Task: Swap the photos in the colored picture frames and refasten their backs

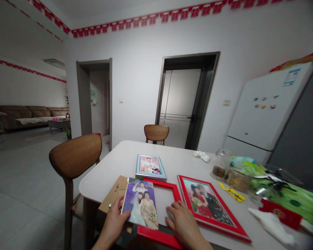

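Observation:
My left hand [117,216] is closed on the left edge of a printed wedding photo [143,203], thumb on its front. The photo is tilted and covers the left part of an empty red picture frame [176,191]. My right hand [182,218] is wrapped over the right bar of that frame, fingertips reaching into the opening. Under the photo's left side lies a brown backing board [111,197] with metal clips. Just right of my right hand is a second red frame with a photo [210,201]. A smaller light-blue framed photo [150,166] lies beyond the empty frame.
Glass jars [221,163], a yellow packet [232,192], green bags [289,199], a red packet [280,212] and white tissue [272,227] crowd the right side of the white table [125,152]. Wooden chairs [77,156] stand at its left and far sides.

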